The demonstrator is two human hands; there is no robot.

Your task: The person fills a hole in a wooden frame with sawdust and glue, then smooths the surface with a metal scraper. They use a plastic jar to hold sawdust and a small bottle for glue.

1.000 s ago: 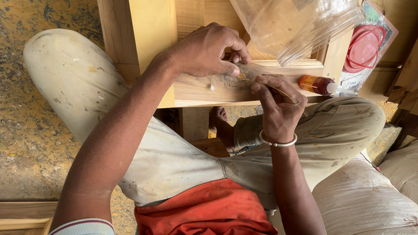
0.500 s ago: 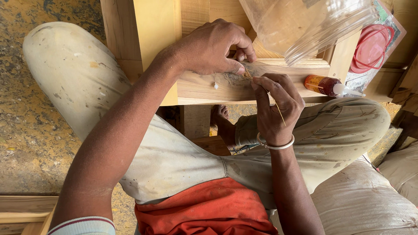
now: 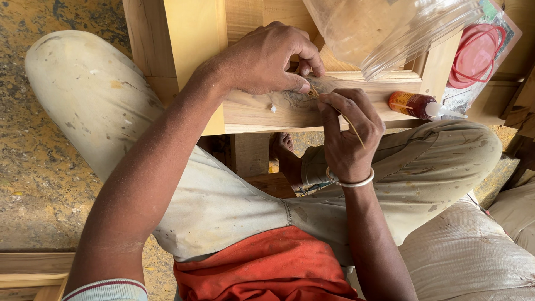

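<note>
The left hand (image 3: 267,58) presses down on the wooden frame rail (image 3: 262,108) lying across the person's lap, its fingers curled with the thumb tip against the wood. Just beside it, the right hand (image 3: 348,131) has its fingers pinched narrow on a thin stick (image 3: 352,127), the tip touching the rail by the left thumb. Further right lie a small orange glue bottle (image 3: 415,105), a clear plastic jar (image 3: 390,28) and a red lid (image 3: 475,54).

You are sitting in a woodworking shop: an unfinished pale timber frame (image 3: 262,108) lies across your lap, a small orange glue bottle (image 3: 413,104) rests on it, loose wooden offcuts (image 3: 33,270) lie on the speckled stone floor (image 3: 33,167).
</note>
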